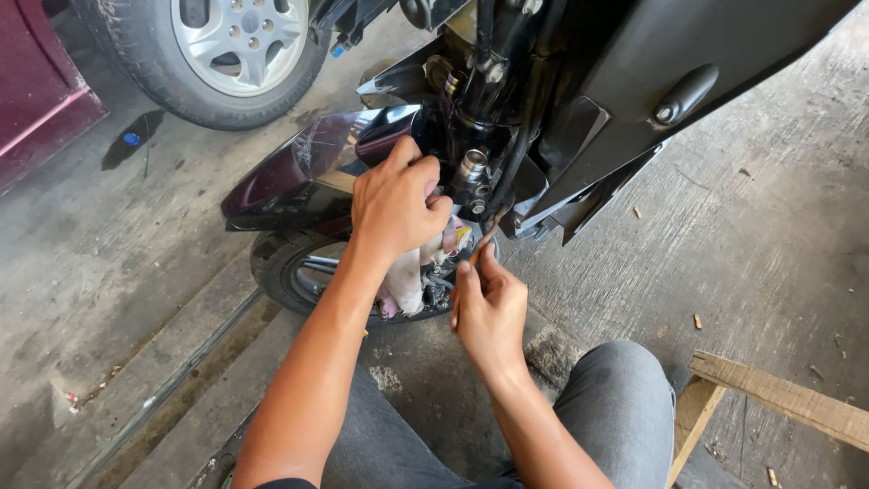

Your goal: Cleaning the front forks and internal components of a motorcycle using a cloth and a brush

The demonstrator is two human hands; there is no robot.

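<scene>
Nearest the camera, grey trousers [625, 407] of coarse cloth are seen over a bent knee, with a rough wooden frame [778, 398] of pale planks just beside it at the right. Between the knees, the right hand [489, 312] is closed, thumb and fingers pinched together on a thin, dark rod-like tool [478, 252] whose tip is angled up toward the fork; its kind cannot be told. Just above and to the left, the left hand [394, 199] is clamped over a crumpled, soft pink-and-white rag [409, 281], which is pressed against the lower fork of a motorcycle [543, 109]. A short shiny metal cylinder [472, 166] is seen just beside the left fingers. Below the hands, a ribbed black front tyre [276, 272] is partly covered by a glossy, curved dark-maroon mudguard [290, 177], scratched on top. Matt black plastic panels with sharp angled edges crowd the space at the upper right. The concrete floor [769, 226] is brushed, stained and littered with small chips; open room is left at the right and lower left. Farthest off, a car wheel [231, 50] with a silver alloy rim is seen, well apart.
</scene>
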